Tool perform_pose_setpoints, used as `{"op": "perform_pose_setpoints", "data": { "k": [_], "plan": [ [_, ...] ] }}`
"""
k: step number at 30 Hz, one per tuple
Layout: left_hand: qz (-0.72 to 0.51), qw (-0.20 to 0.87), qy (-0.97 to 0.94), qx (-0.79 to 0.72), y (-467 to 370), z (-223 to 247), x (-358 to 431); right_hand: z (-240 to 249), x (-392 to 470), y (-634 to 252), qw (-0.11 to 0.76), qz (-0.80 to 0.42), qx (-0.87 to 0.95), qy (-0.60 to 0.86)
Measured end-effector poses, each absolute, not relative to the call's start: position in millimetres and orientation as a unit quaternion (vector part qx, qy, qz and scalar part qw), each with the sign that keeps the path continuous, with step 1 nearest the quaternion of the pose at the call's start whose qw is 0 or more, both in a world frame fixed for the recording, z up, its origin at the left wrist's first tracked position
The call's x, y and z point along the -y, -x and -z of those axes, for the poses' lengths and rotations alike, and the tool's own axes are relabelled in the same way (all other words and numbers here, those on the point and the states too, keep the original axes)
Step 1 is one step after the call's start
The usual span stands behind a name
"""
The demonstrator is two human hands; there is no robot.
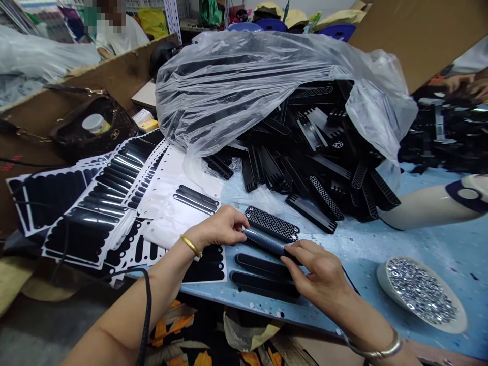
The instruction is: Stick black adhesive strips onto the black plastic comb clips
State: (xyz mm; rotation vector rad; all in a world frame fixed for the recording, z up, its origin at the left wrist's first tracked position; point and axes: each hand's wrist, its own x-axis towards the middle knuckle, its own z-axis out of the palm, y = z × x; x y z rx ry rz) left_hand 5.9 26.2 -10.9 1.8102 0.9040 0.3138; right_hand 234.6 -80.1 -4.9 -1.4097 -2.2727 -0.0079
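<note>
Between my two hands is a glossy black strip (pixel 266 241), held low over the blue table. My left hand (pixel 223 226) pinches its left end with thumb and fingertips. At the other end, my right hand (pixel 318 264) grips it between thumb and fingers. Just behind the strip lie black bars with a silver mesh pattern (pixel 271 222) and small round studs at their ends. In front of it are plain black rounded bars (pixel 265 284), partly under my right hand. A sheet of black strips (pixel 208 264) lies beside my left wrist.
Behind, a clear plastic bag (pixel 244 76) spills black toothed parts (pixel 316 193). Stacked strip sheets (pixel 95 208) cover the left. On the right are a bowl of shiny small pieces (pixel 419 290) and a white handheld device (pixel 427 203). A cable (pixel 148 305) hangs by my left forearm. Another person (pixel 118 35) is behind.
</note>
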Motion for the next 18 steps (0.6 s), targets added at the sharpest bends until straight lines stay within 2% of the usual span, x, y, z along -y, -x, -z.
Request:
{"op": "perform_pose_setpoints", "data": {
  "k": [9, 18],
  "plan": [
    [-0.143, 0.572, -0.713, -0.380, -6.5, 13.2, -23.4, 4.7, 82.7, -232.4, 0.241, -0.019, 0.817, 0.524],
    [-0.128, 0.639, -0.602, -0.461, -16.4, 5.2, -22.0, 7.5, 84.2, -232.6, 0.246, -0.043, 0.805, 0.538]
  ]
}}
